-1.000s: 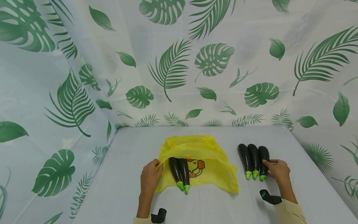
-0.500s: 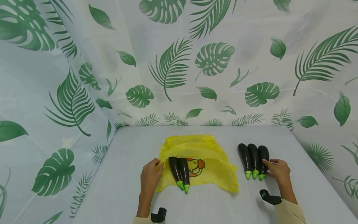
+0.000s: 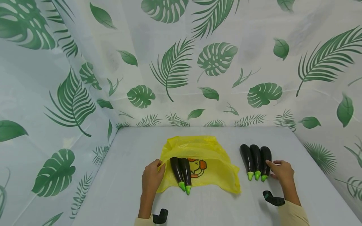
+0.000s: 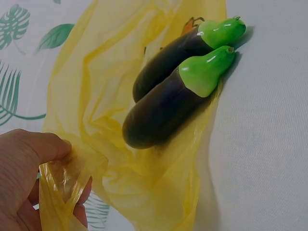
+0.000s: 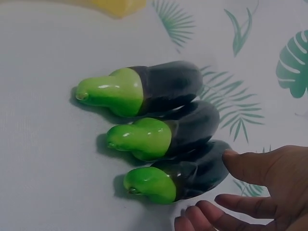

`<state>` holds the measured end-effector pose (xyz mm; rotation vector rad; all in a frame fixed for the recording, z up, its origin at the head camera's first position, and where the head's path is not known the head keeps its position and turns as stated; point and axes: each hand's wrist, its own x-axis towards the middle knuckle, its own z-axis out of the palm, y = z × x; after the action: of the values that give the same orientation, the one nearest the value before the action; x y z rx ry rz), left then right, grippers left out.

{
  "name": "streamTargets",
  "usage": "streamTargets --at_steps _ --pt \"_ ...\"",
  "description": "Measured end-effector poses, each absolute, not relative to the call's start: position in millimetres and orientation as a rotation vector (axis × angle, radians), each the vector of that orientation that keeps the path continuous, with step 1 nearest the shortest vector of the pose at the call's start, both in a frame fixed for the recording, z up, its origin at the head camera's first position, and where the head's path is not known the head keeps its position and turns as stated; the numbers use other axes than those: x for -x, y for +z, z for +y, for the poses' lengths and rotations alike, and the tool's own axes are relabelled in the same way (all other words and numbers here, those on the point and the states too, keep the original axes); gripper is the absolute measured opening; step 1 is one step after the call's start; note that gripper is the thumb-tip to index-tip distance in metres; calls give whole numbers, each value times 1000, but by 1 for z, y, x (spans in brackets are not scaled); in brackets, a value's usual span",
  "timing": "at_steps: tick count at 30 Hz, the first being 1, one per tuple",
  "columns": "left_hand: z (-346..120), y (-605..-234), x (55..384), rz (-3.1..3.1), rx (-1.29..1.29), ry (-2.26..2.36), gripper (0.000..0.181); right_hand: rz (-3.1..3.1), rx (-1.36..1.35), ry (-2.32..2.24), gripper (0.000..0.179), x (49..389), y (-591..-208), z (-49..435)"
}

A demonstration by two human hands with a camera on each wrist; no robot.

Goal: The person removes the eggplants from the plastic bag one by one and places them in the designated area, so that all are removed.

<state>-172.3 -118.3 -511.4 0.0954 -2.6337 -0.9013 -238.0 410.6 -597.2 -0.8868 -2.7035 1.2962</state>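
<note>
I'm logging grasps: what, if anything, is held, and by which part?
The left hand pinches the yellow bag by its left edge; whether the right hand grips the rightmost eggplant cannot be told.

Gloss beside matt

The eggplants look smooth and glossy, bright highlights on their green caps. The yellow bag is thin, crinkled, translucent plastic with a sheen. The worktop looks matt and finely textured; the sleeves are matt cloth.

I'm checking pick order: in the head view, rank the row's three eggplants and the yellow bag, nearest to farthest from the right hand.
1. Rightmost eggplant: beside the right hand.
2. Middle eggplant: centre of the row.
3. Leftmost eggplant: row's left end.
4. Yellow bag: left of the row.
</note>
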Motion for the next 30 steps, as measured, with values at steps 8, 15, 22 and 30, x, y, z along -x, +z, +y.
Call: streamTargets --at_steps 8,15,22,30 --pt "-118 -511 172 -2627 -85 -888 8 -2822 860 1159 76 214 -527 376" --pt "-117 -509 173 -2635 -95 -881 8 -2862 642 1086 68 191 -460 336" --pt "-117 -509 171 -2646 -91 -895 8 -2782 390 1142 57 180 -428 289" --pt "-117 -510 171 -2641 -86 -888 10 -2741 48 1254 51 166 -403 230"
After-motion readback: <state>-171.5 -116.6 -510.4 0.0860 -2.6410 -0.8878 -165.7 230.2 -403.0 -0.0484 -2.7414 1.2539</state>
